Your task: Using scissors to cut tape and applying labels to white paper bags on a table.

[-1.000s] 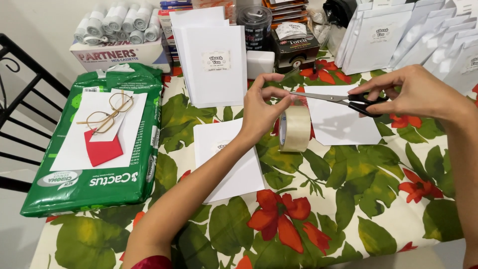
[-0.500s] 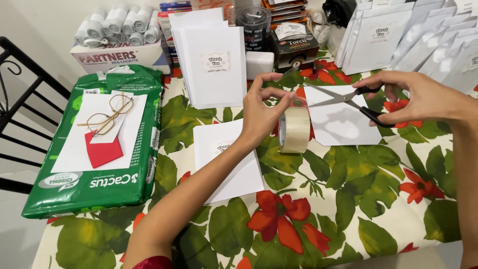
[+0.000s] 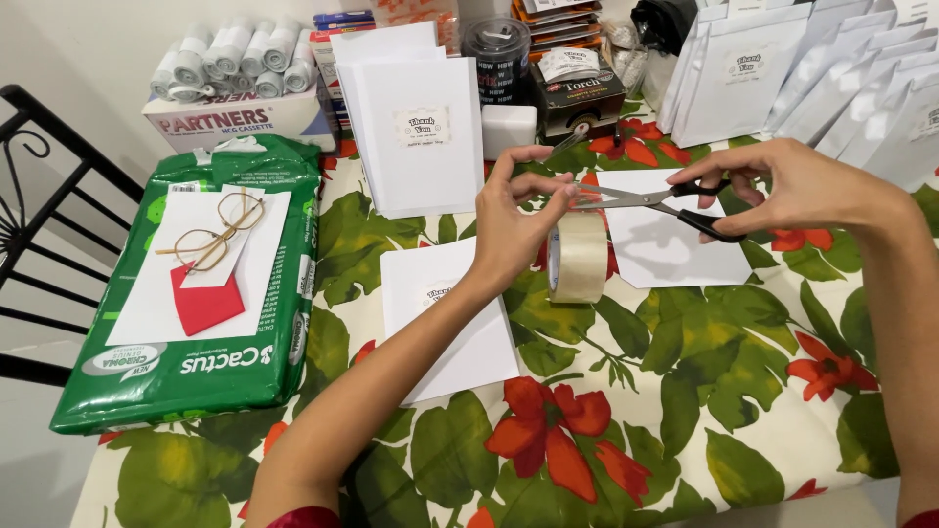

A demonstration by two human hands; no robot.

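While the head view looks down on a table covered by a cloth (image 3: 685, 411) printed with leaves and red flowers, the left hand (image 3: 514, 230) pinches the free end of a tape roll (image 3: 579, 257), which hangs upright just above the cloth beside a white envelope (image 3: 445, 318). The right hand (image 3: 797, 186) has thumb and fingers closed through the black handles of scissors (image 3: 650, 200), their blades slightly parted at the tape strip near the left fingertips. A green package (image 3: 196, 367) with eyeglasses (image 3: 217, 230) on it lies well to the left.

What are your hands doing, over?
Left hand holds tape roll. Right hand holds scissors, blades at the tape. Nothing in the way.
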